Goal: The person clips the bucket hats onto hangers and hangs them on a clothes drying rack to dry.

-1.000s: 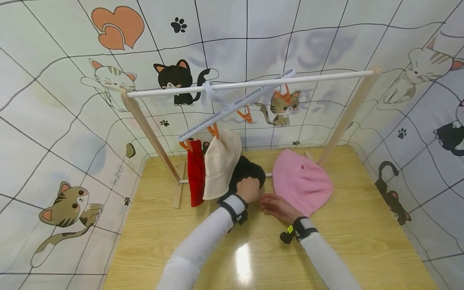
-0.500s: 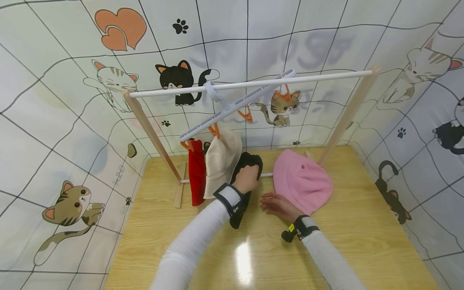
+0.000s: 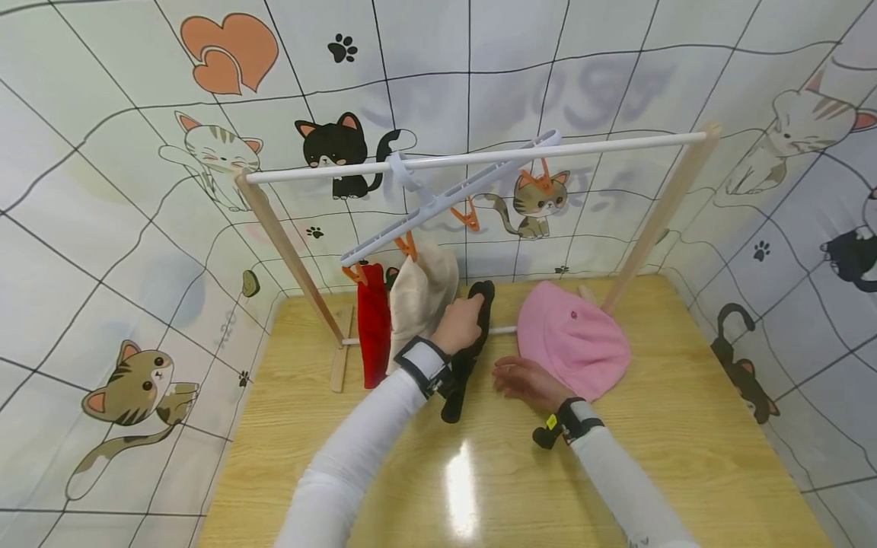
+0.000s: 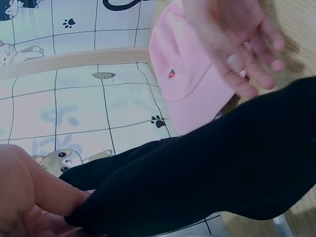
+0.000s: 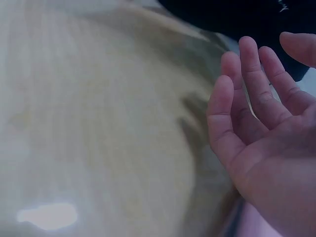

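My left hand (image 3: 459,326) pinches the edge of a black hat (image 3: 464,373), which hangs edge-on below the hanger. In the left wrist view, the thumb and fingers (image 4: 64,202) grip one end of its dark cloth (image 4: 192,173). Just to the right, my right hand (image 3: 526,380) holds nothing, its fingers loosely bent and palm turned toward the hat. A pink hat (image 3: 572,339) with a small strawberry mark lies beside it on the table. Left of the black hat, a cream bucket hat (image 3: 411,304) and a red hat (image 3: 373,327) hang from orange clips.
A pale blue hanger (image 3: 445,199) hooks over the white rod (image 3: 582,150) of a wooden-legged rack (image 3: 281,243). Two orange clips (image 3: 468,216) on its right half hold nothing. Cat-patterned walls enclose the wooden table (image 3: 534,495) at the back and sides.
My left hand has moved up and slightly left, and the black hat has turned from a rounded shape to edge-on. My right hand stays nearly in place. The hung hats barely shift.
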Demonstrator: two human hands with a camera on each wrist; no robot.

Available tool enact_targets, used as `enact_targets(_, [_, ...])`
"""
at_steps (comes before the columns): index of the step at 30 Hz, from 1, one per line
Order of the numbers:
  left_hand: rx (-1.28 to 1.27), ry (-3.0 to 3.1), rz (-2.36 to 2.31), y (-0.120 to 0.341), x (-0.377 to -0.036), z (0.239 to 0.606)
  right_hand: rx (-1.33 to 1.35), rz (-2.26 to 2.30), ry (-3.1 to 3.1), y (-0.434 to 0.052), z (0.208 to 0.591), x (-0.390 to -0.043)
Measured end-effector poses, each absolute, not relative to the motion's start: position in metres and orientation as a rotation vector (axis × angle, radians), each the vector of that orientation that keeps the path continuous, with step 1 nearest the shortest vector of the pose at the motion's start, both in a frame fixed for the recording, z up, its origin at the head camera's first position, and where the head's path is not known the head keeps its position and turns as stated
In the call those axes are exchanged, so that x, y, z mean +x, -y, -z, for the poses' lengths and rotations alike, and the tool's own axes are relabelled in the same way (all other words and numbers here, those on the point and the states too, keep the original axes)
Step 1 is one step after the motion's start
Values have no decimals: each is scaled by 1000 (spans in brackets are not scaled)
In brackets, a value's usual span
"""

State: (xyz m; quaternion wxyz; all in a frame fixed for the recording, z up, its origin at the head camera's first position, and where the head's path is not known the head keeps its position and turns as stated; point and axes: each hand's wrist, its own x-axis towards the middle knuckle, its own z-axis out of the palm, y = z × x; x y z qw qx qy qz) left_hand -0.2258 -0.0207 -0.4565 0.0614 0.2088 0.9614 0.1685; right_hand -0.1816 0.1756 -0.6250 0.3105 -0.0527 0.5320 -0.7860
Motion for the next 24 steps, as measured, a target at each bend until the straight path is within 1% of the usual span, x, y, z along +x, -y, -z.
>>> enact_targets(4, [626,-2899,-557,25,-228,455,-126,2046,-1526,-176,609,-195])
enact_targets(11, [630,-2940,-587,32,-232,448,-316,1936,-1771,-184,577,-224])
enact_targets(15, [661,-2954,-596,35,-234,446,-359,1889,-1852,-193,560,-238])
enact_targets(24, [721,-2925,-606,40,-238,442,-422,1824,-1957,-206,535,-255])
